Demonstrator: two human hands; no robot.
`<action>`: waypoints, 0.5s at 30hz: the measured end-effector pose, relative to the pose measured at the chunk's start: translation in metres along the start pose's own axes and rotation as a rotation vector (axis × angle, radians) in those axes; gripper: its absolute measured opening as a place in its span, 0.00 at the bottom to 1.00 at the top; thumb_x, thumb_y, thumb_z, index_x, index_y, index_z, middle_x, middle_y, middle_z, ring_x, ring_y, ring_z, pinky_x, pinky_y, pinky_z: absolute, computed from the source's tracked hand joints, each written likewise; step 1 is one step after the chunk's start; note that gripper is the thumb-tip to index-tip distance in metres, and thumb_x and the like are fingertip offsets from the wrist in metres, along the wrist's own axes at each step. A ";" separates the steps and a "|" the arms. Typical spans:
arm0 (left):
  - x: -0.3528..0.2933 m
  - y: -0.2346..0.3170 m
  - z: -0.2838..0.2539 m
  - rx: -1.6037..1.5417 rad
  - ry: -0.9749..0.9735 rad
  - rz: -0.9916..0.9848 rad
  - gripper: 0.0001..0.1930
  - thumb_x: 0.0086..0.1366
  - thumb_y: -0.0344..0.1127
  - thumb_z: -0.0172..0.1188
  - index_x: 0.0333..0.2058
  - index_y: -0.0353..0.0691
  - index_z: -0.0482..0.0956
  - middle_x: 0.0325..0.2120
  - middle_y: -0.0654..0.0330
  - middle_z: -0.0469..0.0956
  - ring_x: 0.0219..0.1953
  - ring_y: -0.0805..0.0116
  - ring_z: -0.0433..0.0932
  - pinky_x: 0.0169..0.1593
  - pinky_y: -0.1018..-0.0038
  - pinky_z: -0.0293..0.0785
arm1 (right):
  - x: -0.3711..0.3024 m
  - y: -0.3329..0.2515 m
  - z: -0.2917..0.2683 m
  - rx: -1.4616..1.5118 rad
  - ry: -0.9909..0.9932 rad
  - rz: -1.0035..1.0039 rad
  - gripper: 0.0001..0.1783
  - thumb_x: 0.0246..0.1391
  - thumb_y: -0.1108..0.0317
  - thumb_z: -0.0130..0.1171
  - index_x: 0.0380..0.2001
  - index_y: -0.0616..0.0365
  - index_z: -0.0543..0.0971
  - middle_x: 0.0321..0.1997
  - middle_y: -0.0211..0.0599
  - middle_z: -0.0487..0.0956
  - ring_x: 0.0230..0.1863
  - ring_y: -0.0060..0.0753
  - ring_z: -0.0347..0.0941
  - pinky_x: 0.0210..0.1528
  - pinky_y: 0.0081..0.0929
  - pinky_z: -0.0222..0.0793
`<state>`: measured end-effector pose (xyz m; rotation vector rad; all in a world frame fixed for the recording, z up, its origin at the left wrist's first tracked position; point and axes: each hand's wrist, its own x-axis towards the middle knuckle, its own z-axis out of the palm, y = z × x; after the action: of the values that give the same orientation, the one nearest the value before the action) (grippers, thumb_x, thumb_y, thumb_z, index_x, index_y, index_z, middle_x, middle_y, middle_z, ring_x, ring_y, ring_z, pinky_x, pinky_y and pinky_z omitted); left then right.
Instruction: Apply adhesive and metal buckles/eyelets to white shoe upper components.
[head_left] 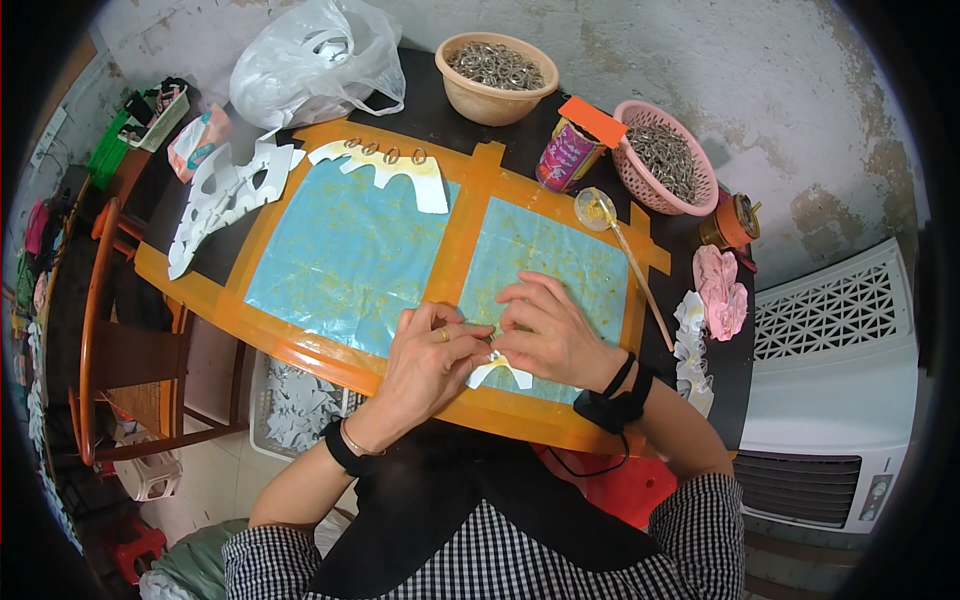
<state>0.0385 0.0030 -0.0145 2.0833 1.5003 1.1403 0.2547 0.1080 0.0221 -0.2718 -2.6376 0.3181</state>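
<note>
My two hands meet over the near middle of a table covered with two blue sheets (345, 255) edged in orange tape. A small white cut-out piece (503, 375) with a yellowish smear sits between them. My left hand (432, 352) pinches at its left and upper edge, fingers bent together. Opposite it, my right hand (552, 332) has thumb and index finger closed at its top, the other fingers curled above; the fingertips partly hide whatever lies there. On the far left sheet rests a scalloped white strip (425, 188) carrying several metal rings.
White cut-out sheets (225, 200) lie far left, near a plastic bag (315, 65). A beige bowl (490, 105) and a pink basket (665, 185) hold metal rings, with a tin (568, 155) between. A long stick (645, 275), pink cloth (720, 290) and white strip (690, 345) lie right.
</note>
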 end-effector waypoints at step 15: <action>0.001 0.000 -0.001 -0.003 0.002 0.006 0.06 0.59 0.34 0.78 0.34 0.45 0.90 0.45 0.70 0.91 0.53 0.59 0.77 0.56 0.61 0.69 | 0.000 0.006 0.004 0.060 0.026 0.010 0.08 0.45 0.70 0.74 0.28 0.53 0.83 0.40 0.30 0.77 0.61 0.42 0.74 0.73 0.57 0.66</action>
<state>0.0384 0.0037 -0.0133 2.0866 1.4933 1.1464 0.2536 0.1131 0.0169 -0.2671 -2.5972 0.3942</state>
